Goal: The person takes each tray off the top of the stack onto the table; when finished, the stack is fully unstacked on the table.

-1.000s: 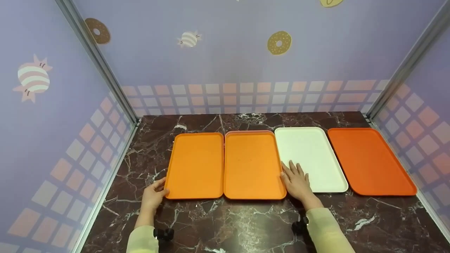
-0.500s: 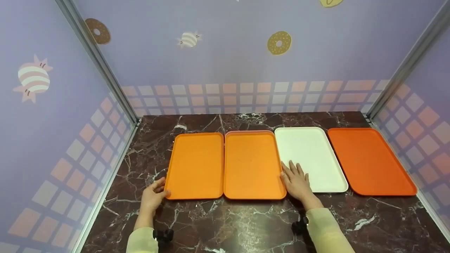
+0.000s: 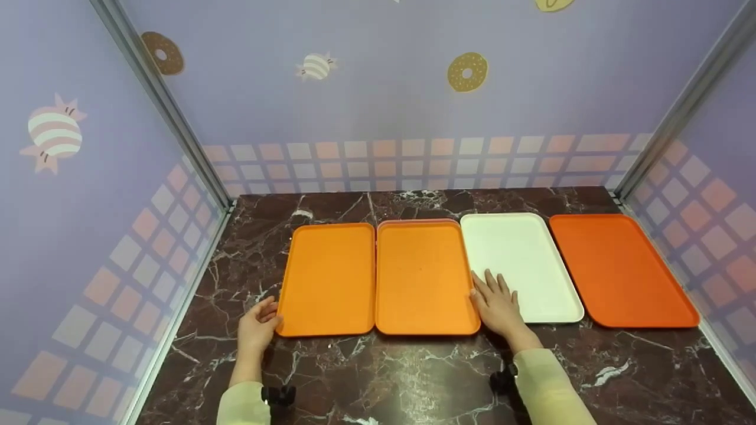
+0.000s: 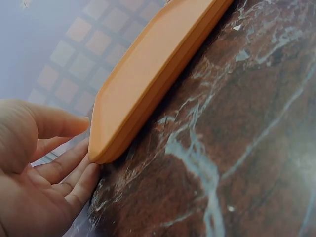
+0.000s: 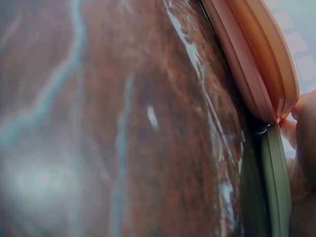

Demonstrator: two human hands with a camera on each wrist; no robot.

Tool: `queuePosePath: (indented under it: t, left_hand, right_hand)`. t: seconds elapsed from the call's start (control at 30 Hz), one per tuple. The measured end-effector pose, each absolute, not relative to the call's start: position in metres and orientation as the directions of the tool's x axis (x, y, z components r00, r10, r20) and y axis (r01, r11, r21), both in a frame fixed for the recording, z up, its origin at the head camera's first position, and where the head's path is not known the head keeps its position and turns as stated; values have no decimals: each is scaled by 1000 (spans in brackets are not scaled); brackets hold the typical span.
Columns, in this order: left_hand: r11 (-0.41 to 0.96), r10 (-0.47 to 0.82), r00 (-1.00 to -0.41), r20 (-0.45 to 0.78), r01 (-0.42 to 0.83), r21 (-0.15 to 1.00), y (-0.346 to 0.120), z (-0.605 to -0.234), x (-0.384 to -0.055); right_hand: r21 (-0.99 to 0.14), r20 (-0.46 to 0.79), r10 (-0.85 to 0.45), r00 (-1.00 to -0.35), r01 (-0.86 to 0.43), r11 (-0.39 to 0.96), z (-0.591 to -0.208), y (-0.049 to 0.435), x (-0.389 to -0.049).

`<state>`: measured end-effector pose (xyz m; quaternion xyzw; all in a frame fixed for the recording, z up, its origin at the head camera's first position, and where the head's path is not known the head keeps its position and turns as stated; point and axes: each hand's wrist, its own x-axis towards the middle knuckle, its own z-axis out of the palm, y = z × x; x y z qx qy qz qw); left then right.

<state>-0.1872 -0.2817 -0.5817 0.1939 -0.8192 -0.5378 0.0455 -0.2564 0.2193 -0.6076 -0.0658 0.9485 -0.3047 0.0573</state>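
Observation:
In the head view, my left hand is at the near left corner of the left orange tray. Seen from the left wrist, its fingertips touch that tray's corner, and the thumb lies beside the rim. The tray's side shows a layered edge. My right hand rests with spread fingers over the near left part of the white tray, its leftmost fingers against the right rim of the middle orange tray. Under that orange tray lies a pinkish tray.
A red-orange tray lies at the right end of the row, beside the white one. All the trays lie on a dark marbled table. Patterned lilac walls enclose it at the back and both sides.
My left hand has shifted very slightly, its thumb drawing back from over the tray's rim to its edge. The right hand and the trays look the same.

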Motion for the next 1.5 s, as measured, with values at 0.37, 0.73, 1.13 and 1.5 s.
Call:
queuePosePath:
  t: [0.37, 0.73, 1.13, 1.5]
  left_hand:
    - [255, -425, -898, -112, -238, 937, -275, -579, -187]
    - [230, -440, -896, -58, -174, 958, -257, -573, -192]
    - [94, -304, -944, -125, -160, 983, -225, -567, -198]
    - [98, -207, -967, -150, -173, 980, -192, -563, -206]
  right_hand:
    - [-581, -69, -158, -985, -89, 809, -609, 220, -257]
    - [-584, -65, -159, -985, -92, 806, -608, 221, -258]
    - [-581, -42, -157, -987, -103, 807, -608, 219, -256]
    - [-584, -36, -153, -988, -104, 805, -610, 218, -257]
